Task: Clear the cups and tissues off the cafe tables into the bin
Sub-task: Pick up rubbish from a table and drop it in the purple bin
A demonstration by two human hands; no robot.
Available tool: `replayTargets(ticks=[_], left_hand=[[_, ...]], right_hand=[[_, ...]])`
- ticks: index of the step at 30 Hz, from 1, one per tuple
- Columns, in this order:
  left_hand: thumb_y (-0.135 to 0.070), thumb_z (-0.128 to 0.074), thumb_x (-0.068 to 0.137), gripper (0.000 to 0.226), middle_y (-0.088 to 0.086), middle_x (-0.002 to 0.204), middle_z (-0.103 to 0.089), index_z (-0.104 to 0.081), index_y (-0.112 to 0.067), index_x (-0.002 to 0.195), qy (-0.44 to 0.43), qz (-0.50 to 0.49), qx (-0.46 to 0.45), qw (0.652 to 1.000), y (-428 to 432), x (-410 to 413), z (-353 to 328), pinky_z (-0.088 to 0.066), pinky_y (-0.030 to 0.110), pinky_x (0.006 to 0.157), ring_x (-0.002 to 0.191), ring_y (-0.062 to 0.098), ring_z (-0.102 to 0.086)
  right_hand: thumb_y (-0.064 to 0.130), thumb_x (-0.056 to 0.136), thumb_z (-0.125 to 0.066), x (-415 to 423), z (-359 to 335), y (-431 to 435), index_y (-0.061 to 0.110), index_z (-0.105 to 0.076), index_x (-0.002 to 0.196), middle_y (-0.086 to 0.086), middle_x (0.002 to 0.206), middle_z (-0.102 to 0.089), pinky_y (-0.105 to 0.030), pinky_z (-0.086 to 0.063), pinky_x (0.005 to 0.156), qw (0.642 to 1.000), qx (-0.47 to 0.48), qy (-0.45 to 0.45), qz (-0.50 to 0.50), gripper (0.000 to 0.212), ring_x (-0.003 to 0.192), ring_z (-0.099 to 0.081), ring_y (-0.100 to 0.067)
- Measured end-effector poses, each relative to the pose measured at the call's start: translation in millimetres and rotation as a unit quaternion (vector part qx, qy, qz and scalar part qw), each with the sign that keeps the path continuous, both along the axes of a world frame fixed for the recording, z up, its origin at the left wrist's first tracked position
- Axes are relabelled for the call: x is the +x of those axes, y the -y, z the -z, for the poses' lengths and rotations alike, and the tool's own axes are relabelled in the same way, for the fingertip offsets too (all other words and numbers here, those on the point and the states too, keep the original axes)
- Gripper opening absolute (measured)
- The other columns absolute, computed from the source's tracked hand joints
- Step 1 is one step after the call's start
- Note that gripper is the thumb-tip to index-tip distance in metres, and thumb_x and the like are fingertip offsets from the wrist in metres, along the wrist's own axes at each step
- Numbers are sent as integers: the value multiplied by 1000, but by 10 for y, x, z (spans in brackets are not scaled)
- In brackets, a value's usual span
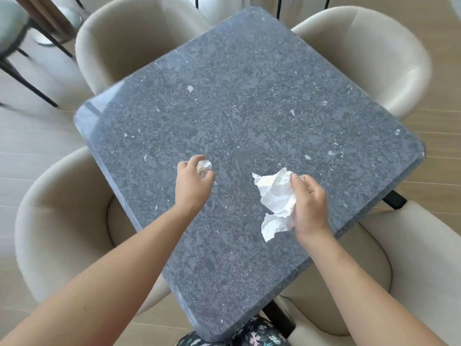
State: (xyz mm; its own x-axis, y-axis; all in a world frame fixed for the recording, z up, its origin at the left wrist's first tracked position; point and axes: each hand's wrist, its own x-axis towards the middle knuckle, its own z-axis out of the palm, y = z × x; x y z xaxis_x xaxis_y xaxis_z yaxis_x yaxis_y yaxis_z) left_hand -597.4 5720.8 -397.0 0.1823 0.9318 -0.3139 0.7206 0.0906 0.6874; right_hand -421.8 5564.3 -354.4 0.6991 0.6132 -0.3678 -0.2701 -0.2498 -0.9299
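Balled tissue [204,167] mostly hidden inside left hand [193,183] grip

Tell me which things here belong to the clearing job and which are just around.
Part of the job: small balled tissue in the left hand; large crumpled tissue in the right hand; grey table.
Just around: cream chairs; floor.

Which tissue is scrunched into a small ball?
The small tissue in the left hand, a tight wad in its grip. The large tissue in the right hand hangs loose and spread.
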Motion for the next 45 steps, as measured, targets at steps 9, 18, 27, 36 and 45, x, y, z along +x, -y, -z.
replayTargets(ticks=[9,18,27,36,45], left_hand=[[-24,-63,100,32,-3,131,-57,-63,-44,125,217,-89,-11,972,453,-686,-1300,-52,36,98,116,11,-61],[-18,-68,91,35,-9,80,-65,-69,-41,118,315,-115,23,942,787,-1260,-1697,-50,38,84,88,18,-60],[-11,-67,98,36,1,95,-66,-69,-41,116,354,-113,40,927,1173,-1792,-1824,-51,29,74,75,11,-58],[-6,-61,101,35,-9,85,-64,-68,-37,116,387,-139,68,909,1748,-2638,-2001,-48,33,77,84,15,-56],[-3,-58,102,34,-18,78,-62,-63,-23,129,398,-159,94,899,2184,-3375,-2061,-49,26,72,84,19,-55]], right_hand=[[51,90,-69,-438,-726,-330,18,-47,69,-3,61,-45,-33,-31,51,991,99,-39,-83,44,55,-41,-20],[23,83,-75,-918,-1077,-300,19,-49,71,7,64,-55,-28,-42,52,983,148,-49,-101,29,59,-52,-13],[28,79,-74,-1480,-1233,-5,14,-51,82,1,73,-54,-29,-44,57,980,164,-53,-103,27,66,-52,-16],[29,80,-73,-2237,-1355,325,14,-56,86,-1,78,-59,-33,-45,64,974,179,-41,-135,24,73,-56,-19],[29,80,-75,-2970,-1437,701,18,-60,82,-5,81,-61,-45,-44,74,968,187,-45,-164,19,79,-56,-26]])
